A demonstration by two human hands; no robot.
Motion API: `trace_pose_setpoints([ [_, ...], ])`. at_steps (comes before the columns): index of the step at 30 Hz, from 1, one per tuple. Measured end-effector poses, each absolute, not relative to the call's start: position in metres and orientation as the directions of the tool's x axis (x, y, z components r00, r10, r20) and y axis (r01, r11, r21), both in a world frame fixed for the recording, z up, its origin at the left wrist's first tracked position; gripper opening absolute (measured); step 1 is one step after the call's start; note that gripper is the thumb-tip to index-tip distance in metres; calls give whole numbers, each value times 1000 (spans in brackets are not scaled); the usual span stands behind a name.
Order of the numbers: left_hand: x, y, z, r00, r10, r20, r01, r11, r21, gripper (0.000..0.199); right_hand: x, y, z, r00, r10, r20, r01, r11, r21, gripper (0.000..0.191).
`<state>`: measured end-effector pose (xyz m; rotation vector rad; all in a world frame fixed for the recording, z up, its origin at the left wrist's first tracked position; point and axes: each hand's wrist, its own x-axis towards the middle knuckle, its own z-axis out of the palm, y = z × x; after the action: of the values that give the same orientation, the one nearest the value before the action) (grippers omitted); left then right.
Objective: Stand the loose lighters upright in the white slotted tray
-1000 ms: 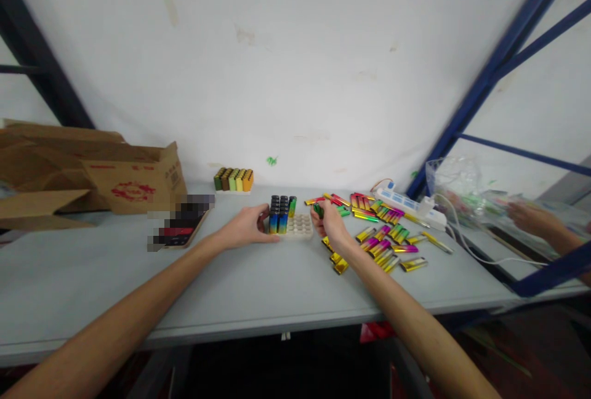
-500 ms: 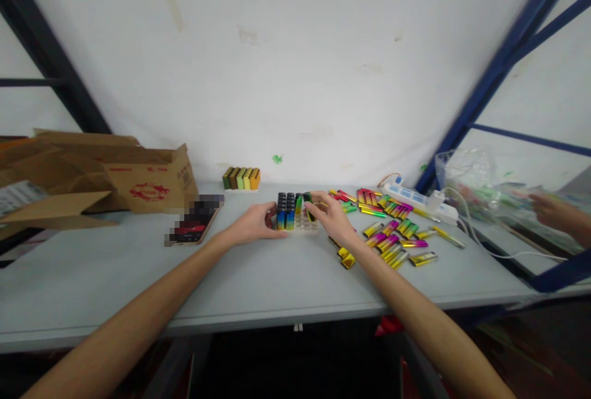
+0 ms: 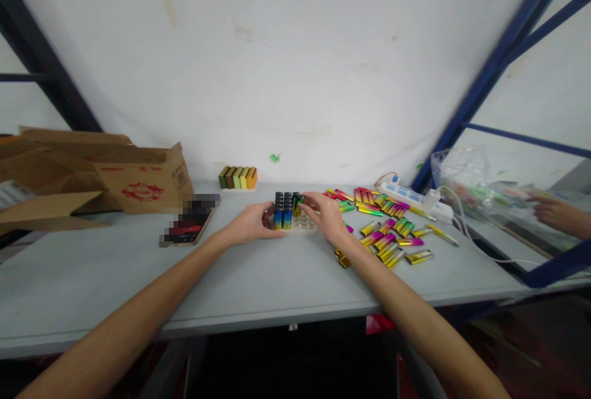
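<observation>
In the head view, upright lighters with black tops and blue-to-yellow bodies fill the left side of a white tray with holes. My left hand is curled round the tray's left end, thumb along the front corner and fingers at the lighters' side. My right hand pinches a green-and-yellow lighter standing beside the blue rows; its fingers partly cover it. Tray holes show in front of that lighter, below my right fingers.
Shiny loose lighters lie scattered at right, near a white power strip with a cable. Another filled tray of lighters stands by the wall. A phone and an open cardboard box are left. Another person's hand shows far right.
My right hand has moved slightly left and brought the tilted green lighter in against the blue rows, where it now stands more upright. My left hand keeps its place at the tray.
</observation>
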<state>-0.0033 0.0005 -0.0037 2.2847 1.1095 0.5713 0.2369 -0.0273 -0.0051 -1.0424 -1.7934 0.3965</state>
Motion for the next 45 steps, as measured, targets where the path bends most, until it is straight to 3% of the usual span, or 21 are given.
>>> trace_pose_setpoints([
  [5, -2, -3, 1, 559, 815, 149, 614, -528, 586, 60, 235, -23, -9, -201, 779, 594, 490, 605, -628, 21],
  [9, -1, -2, 0, 544, 823, 163, 641, -533, 552, 54, 232, -19, -12, -245, 780, 576, 624, 582, -522, 25],
  [13, -1, 2, -3, 537, 827, 165, 668, -537, 516, 57, 227, -23, -9, -252, 835, 489, 836, 442, -324, 22],
  [16, -2, 3, -4, 543, 825, 155, 659, -533, 530, 61, 226, -30, -4, -305, 846, 438, 897, 409, -165, 20],
  [19, -1, 2, -4, 540, 828, 147, 646, -521, 558, 62, 239, -33, 3, -316, 842, 437, 890, 423, -172, 26],
  [23, -2, 2, -3, 548, 824, 141, 636, -520, 569, 58, 286, -24, 17, -238, 888, 394, 916, 340, -211, 19],
  [31, -1, 2, -2, 546, 826, 142, 641, -521, 564, 57, 359, 4, 18, -258, 963, 75, 965, 253, 66, 36],
  [34, -1, 2, -3, 537, 832, 140, 654, -516, 554, 57, 360, 4, 14, -285, 957, 45, 953, 278, 123, 43],
  [39, -2, 3, -5, 532, 833, 152, 657, -519, 547, 57, 362, -4, 14, -343, 939, 36, 937, 339, 83, 46],
  [45, -3, 5, -8, 547, 821, 162, 653, -540, 531, 59, 367, -5, 11, -418, 909, -1, 903, 415, 111, 36],
])
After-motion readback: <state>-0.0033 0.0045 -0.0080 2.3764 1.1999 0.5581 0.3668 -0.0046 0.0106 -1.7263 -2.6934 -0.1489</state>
